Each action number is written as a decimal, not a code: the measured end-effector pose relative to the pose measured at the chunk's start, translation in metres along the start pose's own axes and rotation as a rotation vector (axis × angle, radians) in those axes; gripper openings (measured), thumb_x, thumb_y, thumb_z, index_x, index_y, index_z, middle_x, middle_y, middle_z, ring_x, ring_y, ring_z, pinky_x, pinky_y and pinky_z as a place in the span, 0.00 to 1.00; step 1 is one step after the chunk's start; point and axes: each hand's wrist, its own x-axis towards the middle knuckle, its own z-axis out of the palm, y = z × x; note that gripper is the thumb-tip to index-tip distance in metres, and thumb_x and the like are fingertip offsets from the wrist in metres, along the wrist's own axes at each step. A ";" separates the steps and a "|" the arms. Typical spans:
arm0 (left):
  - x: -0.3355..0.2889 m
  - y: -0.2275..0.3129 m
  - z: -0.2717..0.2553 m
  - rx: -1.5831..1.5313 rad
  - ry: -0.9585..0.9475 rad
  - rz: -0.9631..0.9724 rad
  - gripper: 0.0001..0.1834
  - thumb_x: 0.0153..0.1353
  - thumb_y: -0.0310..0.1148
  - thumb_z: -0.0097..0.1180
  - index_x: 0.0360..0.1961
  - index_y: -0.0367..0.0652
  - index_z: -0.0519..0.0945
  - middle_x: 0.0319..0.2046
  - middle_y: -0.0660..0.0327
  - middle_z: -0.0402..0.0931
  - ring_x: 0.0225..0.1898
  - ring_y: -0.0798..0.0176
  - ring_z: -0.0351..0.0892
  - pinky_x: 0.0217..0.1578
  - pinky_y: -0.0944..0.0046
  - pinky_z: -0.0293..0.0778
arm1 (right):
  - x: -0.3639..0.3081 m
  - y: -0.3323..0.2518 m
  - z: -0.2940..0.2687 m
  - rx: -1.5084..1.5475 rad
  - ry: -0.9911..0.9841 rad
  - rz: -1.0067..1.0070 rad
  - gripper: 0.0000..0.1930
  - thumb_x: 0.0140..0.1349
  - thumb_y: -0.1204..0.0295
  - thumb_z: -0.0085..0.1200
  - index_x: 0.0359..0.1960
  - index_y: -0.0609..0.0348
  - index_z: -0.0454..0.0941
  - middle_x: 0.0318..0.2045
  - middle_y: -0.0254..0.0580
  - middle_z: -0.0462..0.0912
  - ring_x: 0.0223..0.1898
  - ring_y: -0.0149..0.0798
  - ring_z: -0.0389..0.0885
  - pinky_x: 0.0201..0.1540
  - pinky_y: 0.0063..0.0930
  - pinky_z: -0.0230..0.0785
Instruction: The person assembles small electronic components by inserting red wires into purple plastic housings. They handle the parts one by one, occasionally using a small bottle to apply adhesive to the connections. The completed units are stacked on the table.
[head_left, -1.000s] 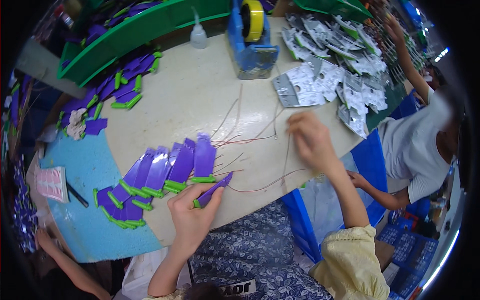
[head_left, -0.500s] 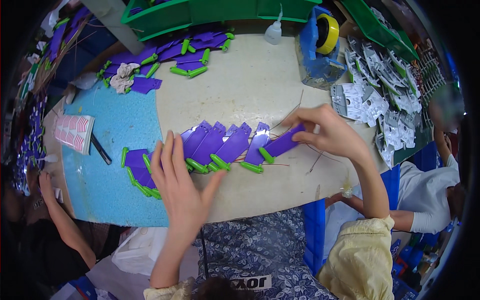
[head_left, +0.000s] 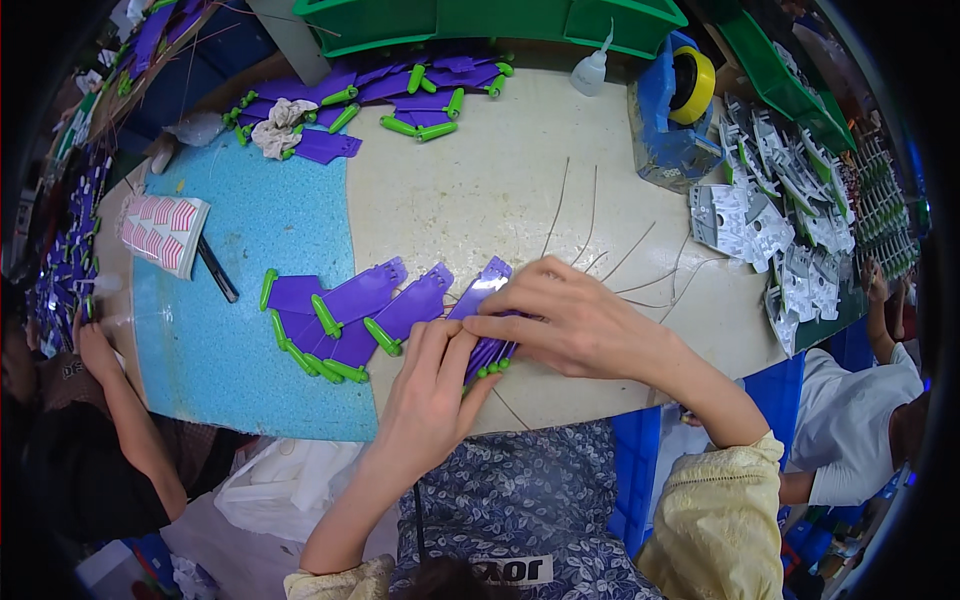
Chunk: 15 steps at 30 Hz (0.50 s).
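Note:
Both hands are closed on a bunch of flat purple plastic pieces with green tube-like ends [head_left: 490,355] over the middle of the table. My left hand [head_left: 430,380] pinches the bunch from its left side. My right hand [head_left: 575,315] grips it from the right, its fingertips meeting the left ones and hiding part of the bunch. One purple piece [head_left: 490,282] sticks out above my fingers; whether it is held is hidden. Just left of my left hand, several more purple pieces [head_left: 410,308] lie overlapped in a curved row. Thin wires [head_left: 590,220] spread out beyond my right hand.
A pile of purple pieces [head_left: 325,148] with a crumpled cloth [head_left: 280,130] lies far left. A labelled packet [head_left: 165,235] and black pen [head_left: 216,270] rest on the blue mat [head_left: 300,220]. A squeeze bottle [head_left: 590,72], tape dispenser [head_left: 665,125] and grey parts [head_left: 745,225] stand farther right.
Several purple pieces from the row's right part are now bunched between my hands. My right hand moved left and nearer, my left hand slightly right. The wires now fan out behind.

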 end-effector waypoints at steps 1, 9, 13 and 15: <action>0.000 0.000 0.001 0.000 0.000 -0.011 0.27 0.52 0.24 0.69 0.54 0.31 0.76 0.45 0.50 0.74 0.40 0.49 0.79 0.42 0.55 0.76 | -0.003 0.000 0.007 0.018 0.016 0.043 0.23 0.52 0.71 0.63 0.52 0.58 0.78 0.42 0.38 0.79 0.44 0.40 0.78 0.51 0.33 0.66; 0.007 -0.012 -0.015 -0.229 0.087 -0.294 0.27 0.58 0.36 0.68 0.54 0.32 0.74 0.47 0.48 0.73 0.45 0.48 0.78 0.47 0.55 0.76 | -0.031 -0.010 -0.050 0.235 -0.035 0.283 0.22 0.49 0.74 0.67 0.48 0.60 0.80 0.41 0.43 0.83 0.45 0.48 0.81 0.49 0.40 0.70; 0.031 0.003 0.009 0.174 0.034 -0.136 0.24 0.55 0.24 0.66 0.54 0.36 0.75 0.44 0.50 0.74 0.45 0.48 0.77 0.45 0.58 0.74 | -0.039 0.007 -0.060 0.239 -0.161 0.451 0.24 0.47 0.74 0.70 0.50 0.59 0.82 0.38 0.44 0.85 0.42 0.50 0.83 0.48 0.42 0.73; 0.028 0.001 0.010 -0.066 -0.010 -0.197 0.25 0.52 0.15 0.62 0.53 0.34 0.74 0.43 0.50 0.72 0.45 0.46 0.77 0.45 0.55 0.73 | -0.036 0.007 -0.058 0.294 -0.171 0.547 0.25 0.47 0.75 0.69 0.51 0.59 0.82 0.39 0.45 0.85 0.43 0.51 0.83 0.49 0.42 0.73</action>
